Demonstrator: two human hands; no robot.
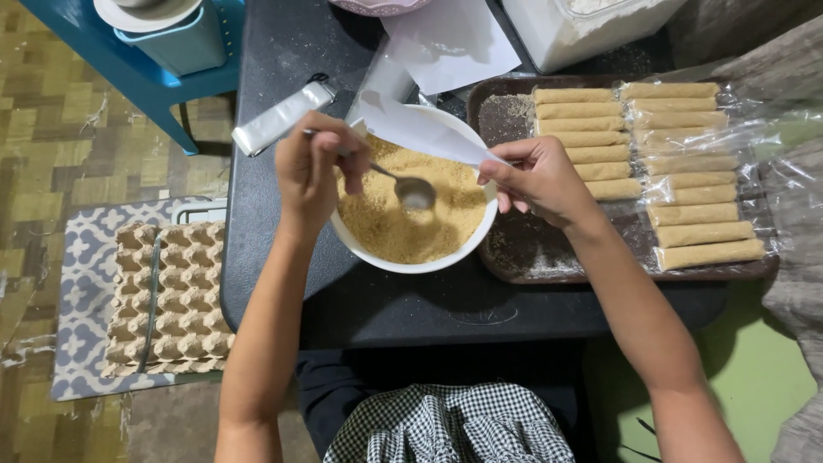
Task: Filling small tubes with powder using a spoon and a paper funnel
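Fingers of my left hand point(315, 167) pinch a metal spoon point(411, 190) whose bowl rests in the tan, sandy crumbs filling the round white bowl point(411, 257), while my right hand point(540, 178) grips a thin white wrapper sheet point(420, 130) held out over the bowl's far rim. I judge this the filling step: the spoon must lift a load and tip it along the sheet. Beyond, finished tan rolls point(651, 171) lie in rows on a dark tray point(523, 249) on the black desk point(283, 51).
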